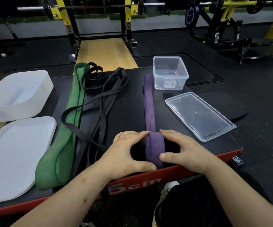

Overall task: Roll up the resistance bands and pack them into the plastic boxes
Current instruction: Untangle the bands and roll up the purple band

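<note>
Two bare hands work at the near edge of a black platform (129, 102). The left hand (126, 148) and right hand (185, 149) each curl fingers and thumb around the rolled near end of a purple band (149, 108). The rest of it lies flat, stretching away toward a clear box (170, 74). A clear lid (199, 115) lies right of it. A green band (70, 115) and black bands (106, 89) lie to the left, near a white box (17, 94) and white lid (14, 158).

Left box (17, 108) behind left lid (17, 153), loose bands (76, 99) then part-rolled band (149, 104) in the middle, right box (170, 79) behind right lid (201, 115).
</note>
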The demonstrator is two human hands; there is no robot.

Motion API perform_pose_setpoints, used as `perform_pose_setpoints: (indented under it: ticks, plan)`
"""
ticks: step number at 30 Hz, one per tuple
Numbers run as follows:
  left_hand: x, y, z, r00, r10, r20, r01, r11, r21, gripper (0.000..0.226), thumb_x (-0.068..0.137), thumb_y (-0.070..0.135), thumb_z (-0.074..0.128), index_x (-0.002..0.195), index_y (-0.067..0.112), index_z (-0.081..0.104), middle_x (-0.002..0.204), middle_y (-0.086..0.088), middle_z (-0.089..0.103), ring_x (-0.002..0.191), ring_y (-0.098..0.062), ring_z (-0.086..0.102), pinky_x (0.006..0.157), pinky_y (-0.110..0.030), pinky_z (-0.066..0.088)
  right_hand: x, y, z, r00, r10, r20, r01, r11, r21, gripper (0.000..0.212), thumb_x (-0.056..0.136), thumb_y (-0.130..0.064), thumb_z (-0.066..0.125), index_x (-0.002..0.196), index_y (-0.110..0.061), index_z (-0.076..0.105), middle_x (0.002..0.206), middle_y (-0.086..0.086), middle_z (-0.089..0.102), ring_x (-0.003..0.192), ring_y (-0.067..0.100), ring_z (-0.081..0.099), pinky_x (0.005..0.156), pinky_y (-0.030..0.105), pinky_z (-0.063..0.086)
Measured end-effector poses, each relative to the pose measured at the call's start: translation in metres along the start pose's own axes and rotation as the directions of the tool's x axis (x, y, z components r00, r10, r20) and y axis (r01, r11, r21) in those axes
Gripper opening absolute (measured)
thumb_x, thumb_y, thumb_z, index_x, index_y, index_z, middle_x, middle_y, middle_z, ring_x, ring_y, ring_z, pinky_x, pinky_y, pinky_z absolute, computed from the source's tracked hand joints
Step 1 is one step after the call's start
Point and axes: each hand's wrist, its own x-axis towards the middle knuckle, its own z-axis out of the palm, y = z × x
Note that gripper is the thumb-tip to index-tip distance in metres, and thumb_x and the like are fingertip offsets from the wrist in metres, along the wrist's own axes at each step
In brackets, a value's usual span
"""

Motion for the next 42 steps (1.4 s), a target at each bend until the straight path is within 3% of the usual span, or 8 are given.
perform_pose_setpoints:
  ticks: [5, 9, 15, 23, 30, 34, 38, 42]
  plan:
    - [-0.0002, -0.0025, 0.0016, 1.0, -0.013, -0.011, 0.013, 1.0, -0.001, 0.094, 0.068, 0.058, 0.087, 0.149, 0.042, 0.043, 0.127, 0.037, 0.041, 0.134, 0.005, 0.025, 0.094, -0.002, 0.024, 0.0003, 0.0004, 0.0015, 0.999, -0.032, 0.04, 0.031, 0.999, 0.026, 0.059, 0.065, -0.078, 0.065, 0.121, -0.061, 0.054, 0.149, -0.025, 0.043, 0.148, -0.013, 0.02, 0.127, 0.034, 0.018]
    - [0.0029, -0.0045, 0.0028, 0.999, -0.021, -0.027, 0.021, 1.0, -0.009, 0.088, 0.068, 0.064, 0.083, 0.146, 0.042, 0.048, 0.13, 0.035, 0.042, 0.132, 0.008, 0.027, 0.098, -0.006, 0.024, -0.0006, -0.0005, 0.004, 0.998, -0.054, 0.034, 0.053, 0.998, 0.019, 0.07, 0.063, -0.096, 0.058, 0.125, -0.064, 0.051, 0.155, -0.018, 0.042, 0.152, -0.001, 0.023, 0.126, 0.039, 0.022]
    - [0.0072, -0.003, 0.0034, 0.998, -0.056, -0.025, 0.056, 0.998, -0.02, 0.078, 0.071, 0.073, 0.073, 0.141, 0.044, 0.053, 0.136, 0.03, 0.043, 0.135, -0.001, 0.027, 0.107, -0.025, 0.026, -0.0069, -0.0063, -0.0043, 0.994, -0.088, 0.07, 0.086, 0.996, 0.027, 0.088, 0.063, -0.069, 0.079, 0.135, -0.076, 0.03, 0.138, -0.044, 0.041, 0.138, -0.013, 0.035, 0.104, 0.004, 0.03]
    - [0.0054, -0.003, 0.0007, 0.999, -0.044, 0.007, 0.044, 0.998, -0.053, 0.093, 0.066, 0.07, 0.08, 0.147, 0.051, 0.04, 0.131, 0.036, 0.043, 0.136, 0.0, 0.028, 0.112, -0.028, 0.03, -0.0014, -0.0056, 0.0016, 0.997, -0.066, -0.04, 0.067, 0.998, 0.009, 0.08, 0.063, -0.071, 0.076, 0.135, -0.063, 0.041, 0.136, -0.037, 0.05, 0.13, -0.018, 0.042, 0.098, -0.002, 0.029]
    - [0.0038, -0.0052, 0.0016, 0.999, -0.041, -0.001, 0.041, 0.998, -0.04, 0.102, 0.062, 0.07, 0.083, 0.15, 0.044, 0.041, 0.132, 0.036, 0.041, 0.137, 0.001, 0.027, 0.109, -0.022, 0.028, -0.0016, -0.0033, 0.0025, 0.998, -0.055, -0.01, 0.055, 0.998, 0.017, 0.072, 0.063, -0.074, 0.073, 0.13, -0.062, 0.047, 0.148, -0.022, 0.05, 0.143, -0.008, 0.035, 0.12, 0.022, 0.028]
    - [0.0046, -0.0077, 0.0038, 0.999, -0.027, 0.022, 0.027, 1.0, 0.007, 0.1, 0.058, 0.083, 0.071, 0.146, 0.042, 0.047, 0.136, 0.029, 0.043, 0.138, -0.002, 0.027, 0.112, -0.029, 0.03, -0.0015, -0.0029, 0.0008, 0.996, -0.067, 0.062, 0.068, 0.998, -0.013, 0.068, 0.065, -0.078, 0.063, 0.128, -0.059, 0.047, 0.14, -0.042, 0.038, 0.14, -0.025, 0.017, 0.126, 0.026, 0.013]
    - [0.0062, -0.0059, 0.0045, 0.999, -0.046, 0.01, 0.046, 0.999, 0.005, 0.094, 0.061, 0.085, 0.063, 0.144, 0.042, 0.049, 0.137, 0.029, 0.041, 0.136, -0.001, 0.026, 0.107, -0.023, 0.025, -0.0013, -0.0006, 0.002, 0.996, -0.072, 0.061, 0.073, 0.997, -0.016, 0.096, 0.062, -0.096, 0.059, 0.144, -0.047, 0.047, 0.156, -0.019, 0.041, 0.151, -0.005, 0.02, 0.127, 0.037, 0.021]
    - [0.0083, -0.0026, 0.0039, 0.998, -0.058, 0.005, 0.058, 0.998, -0.016, 0.081, 0.065, 0.085, 0.056, 0.136, 0.046, 0.054, 0.132, 0.03, 0.043, 0.132, -0.001, 0.027, 0.106, -0.025, 0.024, -0.006, -0.0047, -0.0053, 0.992, -0.078, 0.096, 0.074, 0.996, 0.045, 0.097, 0.062, -0.072, 0.079, 0.145, -0.065, 0.029, 0.148, -0.029, 0.04, 0.141, -0.014, 0.031, 0.108, 0.008, 0.029]
